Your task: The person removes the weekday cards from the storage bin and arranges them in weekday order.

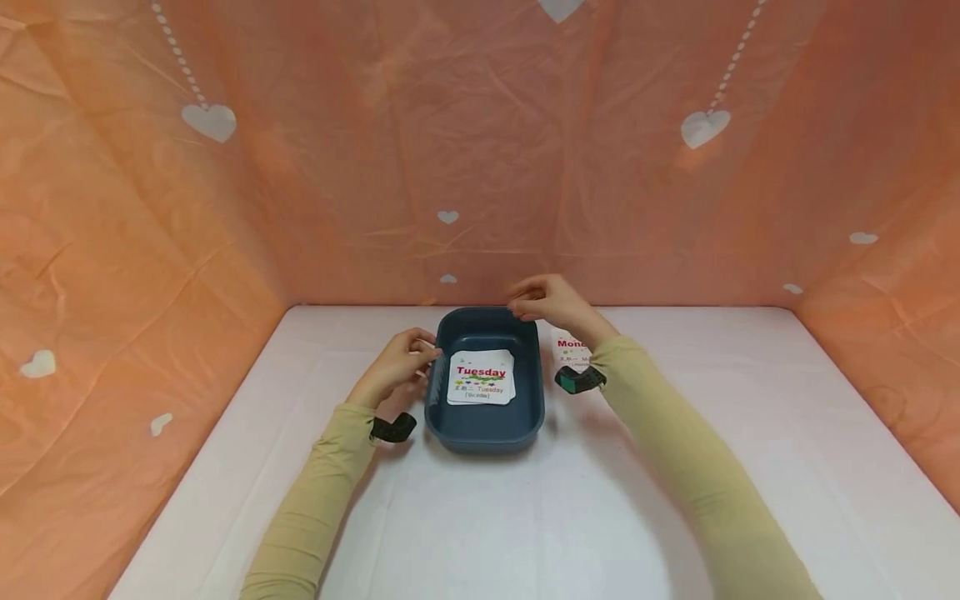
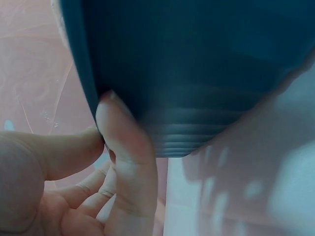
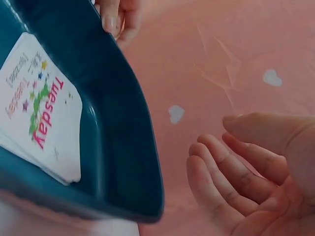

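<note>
A dark blue plastic tray (image 1: 483, 440) with rounded corners holds a small stack of white cards (image 1: 481, 379), the top one printed "Tuesday" in red. My left hand (image 1: 396, 365) pinches the tray's left rim between thumb and forefinger, as the left wrist view shows close up on the ribbed wall (image 2: 182, 125). Near the far right corner hovers my right hand (image 1: 553, 302), fingers loosely bent. In the right wrist view a gap separates those fingers (image 3: 236, 172) from the tray's rim, and nothing is in them.
Another card (image 1: 572, 350), reading "Mon...", lies right of the tray, partly hidden by the right forearm. A white cloth (image 1: 480, 533) covers the table. Orange sheeting (image 1: 480, 150) with pale hearts hangs behind and on both sides.
</note>
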A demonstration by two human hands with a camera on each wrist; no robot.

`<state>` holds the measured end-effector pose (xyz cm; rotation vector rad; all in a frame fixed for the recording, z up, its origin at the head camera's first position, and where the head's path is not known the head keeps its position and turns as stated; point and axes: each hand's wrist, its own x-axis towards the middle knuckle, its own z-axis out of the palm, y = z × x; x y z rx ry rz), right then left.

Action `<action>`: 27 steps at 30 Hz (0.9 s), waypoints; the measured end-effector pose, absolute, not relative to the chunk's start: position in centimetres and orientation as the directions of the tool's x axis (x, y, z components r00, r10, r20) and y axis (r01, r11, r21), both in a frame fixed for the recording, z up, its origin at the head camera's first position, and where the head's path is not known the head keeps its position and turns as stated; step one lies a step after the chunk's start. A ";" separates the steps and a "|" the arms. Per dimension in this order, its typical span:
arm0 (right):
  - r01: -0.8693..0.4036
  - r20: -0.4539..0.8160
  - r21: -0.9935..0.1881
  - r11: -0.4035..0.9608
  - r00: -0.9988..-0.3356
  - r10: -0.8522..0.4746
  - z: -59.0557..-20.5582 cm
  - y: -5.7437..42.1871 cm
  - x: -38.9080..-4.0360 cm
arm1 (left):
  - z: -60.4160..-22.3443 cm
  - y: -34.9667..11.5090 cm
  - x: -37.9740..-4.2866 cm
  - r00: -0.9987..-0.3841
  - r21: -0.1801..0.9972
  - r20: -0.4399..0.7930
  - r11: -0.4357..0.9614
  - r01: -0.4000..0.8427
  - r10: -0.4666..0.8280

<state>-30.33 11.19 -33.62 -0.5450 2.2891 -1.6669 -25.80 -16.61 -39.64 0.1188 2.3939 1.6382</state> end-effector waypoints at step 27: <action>-0.058 -0.178 -0.899 0.433 -0.858 -0.483 -36.8 6.9 -31.7 | -39.9 -16.9 -25.7 -0.966 0.929 -0.162 0.362 -0.080 0.202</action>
